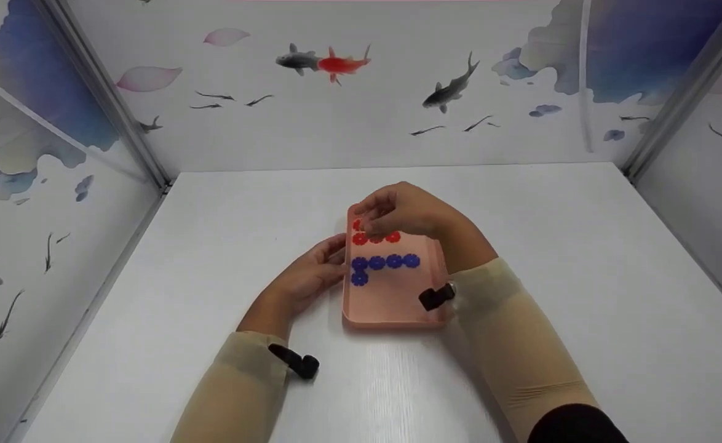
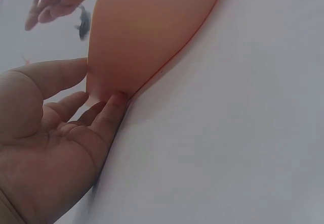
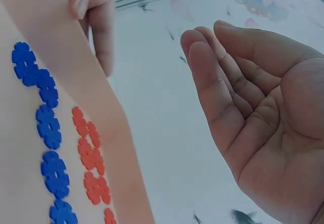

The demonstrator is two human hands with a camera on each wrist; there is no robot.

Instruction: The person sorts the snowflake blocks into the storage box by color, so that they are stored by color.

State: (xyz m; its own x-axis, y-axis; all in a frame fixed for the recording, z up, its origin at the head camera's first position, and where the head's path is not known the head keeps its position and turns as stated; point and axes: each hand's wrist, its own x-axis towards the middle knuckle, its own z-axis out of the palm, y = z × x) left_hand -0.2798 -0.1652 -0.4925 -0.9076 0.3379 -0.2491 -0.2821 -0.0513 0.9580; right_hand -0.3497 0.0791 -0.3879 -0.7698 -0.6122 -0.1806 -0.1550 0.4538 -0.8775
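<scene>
A pink tray [image 1: 392,301] lies on the white table, holding flower-shaped plastic pieces. Blue pieces [image 1: 394,261] form a row of several with one more below its left end. Red pieces [image 1: 393,237] sit toward the far end, partly hidden by my right hand [image 1: 404,212]. That hand is over the far part of the tray, fingers loosely bent; in the right wrist view nothing shows between its fingertips [image 3: 200,52]. My left hand [image 1: 309,277] grips the tray's left rim, with the thumb [image 3: 81,4] over the edge and fingers along the outer wall [image 2: 142,21].
White table surface [image 1: 244,215] surrounds the tray. Printed panels with fish and petals [image 1: 373,123] stand behind and at both sides, joined by metal corner posts [image 1: 115,98]. Small black camera mounts [image 1: 299,363] stick out from both wrists.
</scene>
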